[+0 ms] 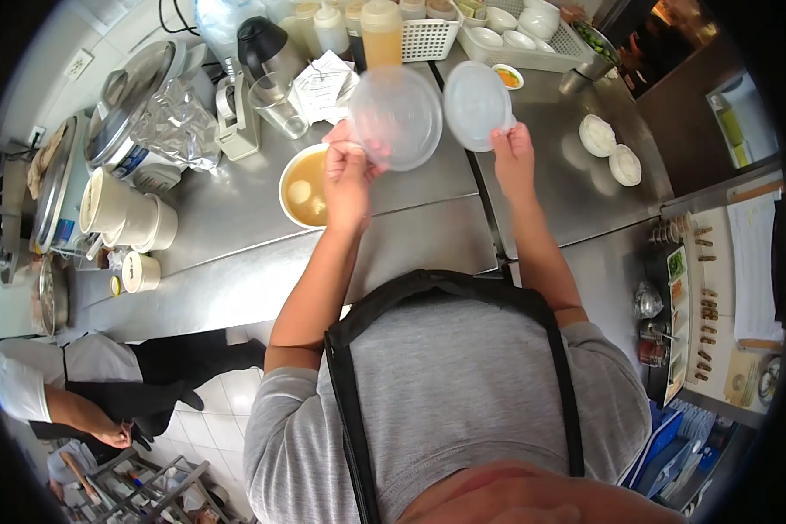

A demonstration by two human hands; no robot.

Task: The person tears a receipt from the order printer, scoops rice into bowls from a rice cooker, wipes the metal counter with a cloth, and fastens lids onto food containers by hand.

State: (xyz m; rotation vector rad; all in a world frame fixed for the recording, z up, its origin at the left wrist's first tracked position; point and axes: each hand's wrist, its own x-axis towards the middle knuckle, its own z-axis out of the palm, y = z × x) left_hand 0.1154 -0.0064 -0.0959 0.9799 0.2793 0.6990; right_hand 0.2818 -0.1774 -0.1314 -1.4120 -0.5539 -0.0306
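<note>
My left hand is closed on the edge of a round, clear plastic lid. Below that hand, on the steel counter, a white bowl of brown soup with pale pieces in it is partly covered from view by my wrist and fingers. In my right hand, pinched at its lower edge, is a second translucent plastic lid. Both lids are raised over the counter, side by side with a small gap between them. A small white cup with orange contents stands just beyond the right lid.
Stacked paper tubs and a foil-covered pot stand at left. Sauce bottles, a clear pitcher and a white basket of bowls line the back. Two rice-filled cups sit right. A co-worker stands lower left.
</note>
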